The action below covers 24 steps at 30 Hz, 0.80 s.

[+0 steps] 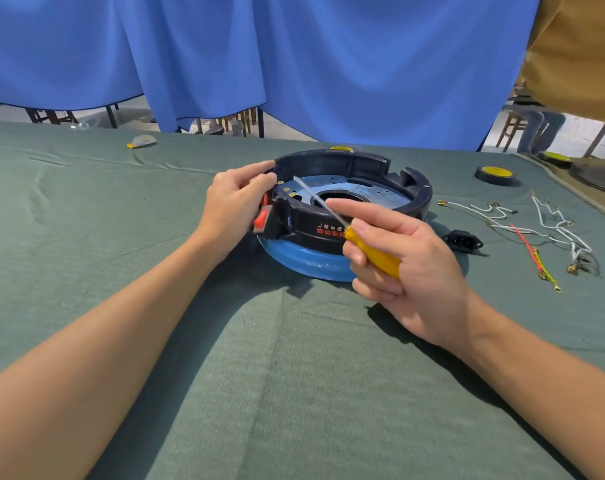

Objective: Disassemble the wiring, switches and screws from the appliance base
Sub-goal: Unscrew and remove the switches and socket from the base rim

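Observation:
A round black appliance base (391,174) with a blue lower rim lies upside down in the middle of the green cloth. A red rocker switch (263,218) sticks out of its left side. My left hand (235,206) grips the base's left rim just above that switch. My right hand (408,268) holds a yellow-handled screwdriver (375,254); its thin shaft points up and left into the base's interior. Loose white wires (557,225), a red and yellow-green wire (533,256) and a black power socket (463,240) lie on the cloth to the right of the base.
A roll of black tape with a yellow core (494,174) lies at the far right, and another roll (555,158) sits behind it. A small grey and yellow item (142,141) rests at the far left. Blue curtains (294,57) hang behind the table.

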{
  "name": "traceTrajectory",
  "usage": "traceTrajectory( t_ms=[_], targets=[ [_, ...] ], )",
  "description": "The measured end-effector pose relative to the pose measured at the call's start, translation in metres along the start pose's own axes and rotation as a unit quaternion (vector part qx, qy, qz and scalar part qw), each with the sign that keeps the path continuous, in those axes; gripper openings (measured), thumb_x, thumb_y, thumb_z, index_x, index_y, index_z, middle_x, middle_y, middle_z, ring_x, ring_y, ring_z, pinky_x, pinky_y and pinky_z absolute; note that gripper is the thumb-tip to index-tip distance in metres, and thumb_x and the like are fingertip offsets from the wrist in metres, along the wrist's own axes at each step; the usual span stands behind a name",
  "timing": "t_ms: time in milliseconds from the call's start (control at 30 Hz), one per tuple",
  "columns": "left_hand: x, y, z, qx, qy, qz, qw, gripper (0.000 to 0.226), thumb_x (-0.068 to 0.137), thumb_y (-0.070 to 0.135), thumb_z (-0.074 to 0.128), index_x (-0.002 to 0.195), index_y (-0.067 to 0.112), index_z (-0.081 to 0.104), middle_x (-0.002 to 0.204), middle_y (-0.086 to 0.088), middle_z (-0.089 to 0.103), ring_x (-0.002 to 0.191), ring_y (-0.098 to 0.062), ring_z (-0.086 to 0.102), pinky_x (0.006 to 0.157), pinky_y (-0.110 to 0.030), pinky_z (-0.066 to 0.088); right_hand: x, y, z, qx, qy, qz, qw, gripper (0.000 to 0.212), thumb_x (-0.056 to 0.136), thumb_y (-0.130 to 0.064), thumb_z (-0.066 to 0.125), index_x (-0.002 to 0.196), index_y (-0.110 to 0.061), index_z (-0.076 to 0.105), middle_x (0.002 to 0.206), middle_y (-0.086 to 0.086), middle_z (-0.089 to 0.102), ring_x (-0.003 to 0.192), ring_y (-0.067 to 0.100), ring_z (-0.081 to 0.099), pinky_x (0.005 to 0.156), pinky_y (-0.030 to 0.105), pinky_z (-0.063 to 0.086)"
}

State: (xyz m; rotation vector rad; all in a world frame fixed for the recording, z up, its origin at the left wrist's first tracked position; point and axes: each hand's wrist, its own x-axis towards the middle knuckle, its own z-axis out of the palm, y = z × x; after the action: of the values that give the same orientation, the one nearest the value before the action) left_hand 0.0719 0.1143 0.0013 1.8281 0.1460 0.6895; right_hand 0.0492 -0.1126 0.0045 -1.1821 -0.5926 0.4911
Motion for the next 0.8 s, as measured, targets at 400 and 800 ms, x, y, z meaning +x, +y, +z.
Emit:
traceTrajectory(
  t_ms=[400, 800],
  targets=[
    [-0.019, -0.002, -0.002, 0.186, 0.163, 0.116, 0.962, 0.026, 0.095, 0.034, 0.042, 0.081, 0.014, 0.052, 0.069, 0.012, 0.049, 0.072, -0.018, 0.047, 0.066, -0.031, 0.032, 0.003, 0.019, 0.005, -0.399, 0.195, -0.231, 0.866, 0.019, 0.097, -0.019, 0.052, 0.109, -0.019, 0.066, 0.066, -0.031, 0.059, 0.062, -0.005, 0.055, 0.059, 0.006, 0.036],
    [-0.073, 0.005, -0.052, 0.137, -0.064, 0.176, 0.973, 0.049, 0.093, 0.045, 0.034, 0.063, 0.014, 0.058, 0.053, -0.011, 0.046, 0.046, -0.017, 0.040, 0.049, -0.030, 0.033, 0.002, 0.018, 0.010, -0.402, 0.189, -0.239, 0.864, 0.025, 0.096, -0.025, 0.046, 0.108, -0.015, 0.066, 0.063, -0.019, 0.054, 0.066, -0.003, 0.054, 0.060, 0.009, 0.037]
  ],
)
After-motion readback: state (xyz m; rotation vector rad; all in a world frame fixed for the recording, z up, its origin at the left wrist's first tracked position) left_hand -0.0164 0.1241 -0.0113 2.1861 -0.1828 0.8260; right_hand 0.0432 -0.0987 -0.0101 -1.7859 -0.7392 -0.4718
